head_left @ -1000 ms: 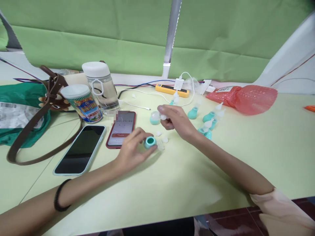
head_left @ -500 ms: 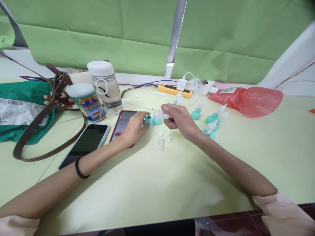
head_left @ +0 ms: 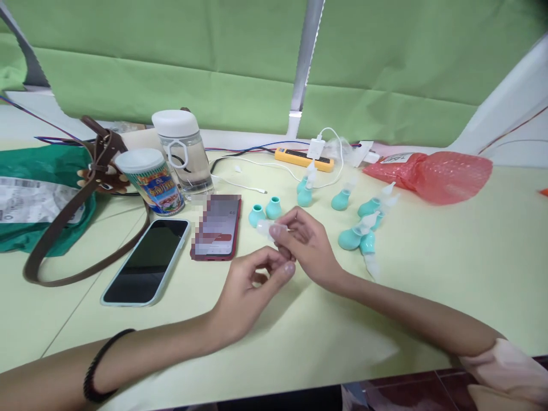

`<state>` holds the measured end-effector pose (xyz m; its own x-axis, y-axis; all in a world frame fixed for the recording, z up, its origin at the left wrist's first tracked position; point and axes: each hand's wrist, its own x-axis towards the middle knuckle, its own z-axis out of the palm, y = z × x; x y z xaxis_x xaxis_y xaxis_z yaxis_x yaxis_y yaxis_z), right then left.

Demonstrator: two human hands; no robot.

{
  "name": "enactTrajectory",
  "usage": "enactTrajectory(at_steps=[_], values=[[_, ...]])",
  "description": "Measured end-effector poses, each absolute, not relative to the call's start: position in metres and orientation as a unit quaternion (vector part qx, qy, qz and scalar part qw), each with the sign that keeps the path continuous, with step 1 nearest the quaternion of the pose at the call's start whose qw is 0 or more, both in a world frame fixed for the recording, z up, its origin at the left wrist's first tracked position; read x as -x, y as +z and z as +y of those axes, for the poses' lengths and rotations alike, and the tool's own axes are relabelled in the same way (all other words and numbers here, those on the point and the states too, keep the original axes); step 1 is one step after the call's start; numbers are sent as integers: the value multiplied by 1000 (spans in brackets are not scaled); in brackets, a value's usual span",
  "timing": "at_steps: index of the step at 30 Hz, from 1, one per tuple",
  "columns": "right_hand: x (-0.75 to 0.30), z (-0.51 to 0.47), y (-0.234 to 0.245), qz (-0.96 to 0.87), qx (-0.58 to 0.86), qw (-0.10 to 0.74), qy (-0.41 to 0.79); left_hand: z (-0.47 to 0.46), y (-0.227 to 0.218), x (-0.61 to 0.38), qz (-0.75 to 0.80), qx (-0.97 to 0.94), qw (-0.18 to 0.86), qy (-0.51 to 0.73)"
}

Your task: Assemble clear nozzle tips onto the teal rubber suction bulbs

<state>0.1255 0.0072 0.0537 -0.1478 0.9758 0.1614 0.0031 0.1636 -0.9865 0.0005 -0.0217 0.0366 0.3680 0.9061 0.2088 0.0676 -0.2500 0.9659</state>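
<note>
My right hand (head_left: 307,245) pinches a small clear plastic tip (head_left: 269,229) above the pale table (head_left: 299,337). Just below it, my left hand (head_left: 252,285) has its fingers curled in a pinch close to the right hand; what it holds is hidden. Two teal rubber bulbs (head_left: 265,210) stand side by side beyond the hands. Several teal bulbs with clear tips (head_left: 357,231) lie to the right.
A red-cased phone (head_left: 217,227) and a dark phone (head_left: 148,261) lie left of the hands. Behind them stand a printed cup (head_left: 153,181) and a clear bottle (head_left: 184,151). A brown strap, green bag (head_left: 29,188), yellow power strip (head_left: 303,157) and red bag (head_left: 432,171) line the back.
My left hand set the teal bulb down beside the other one and drew back toward me. My right hand came nearer with the clear tip, meeting the left.
</note>
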Motion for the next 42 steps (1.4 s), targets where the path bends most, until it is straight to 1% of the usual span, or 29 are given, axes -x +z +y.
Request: enactTrajectory(at_steps=[2,4,6,9,13,17,21,34,42], values=[[-131,-6,44,-570,418,494,507,-24,25,-1,359,-584,582,437],[-138,-15,31,-549,426,484,532,-22,12,-2,359,-528,624,450],[-143,-21,18,-520,444,474,555,-18,3,-3,370,-491,640,462],[-146,-22,6,-488,451,458,590,-11,2,-3,394,-474,633,468],[-145,-22,2,-494,430,427,623,-8,7,-2,408,-481,615,473],[-145,-23,2,-489,423,435,627,-10,7,-2,402,-486,616,472],[-145,-23,2,-482,436,446,615,-11,7,-2,404,-477,629,462],[-147,-23,0,-493,435,470,589,-11,6,1,391,-547,598,436],[-147,-27,-4,-533,453,500,511,-10,14,0,428,-529,592,431]])
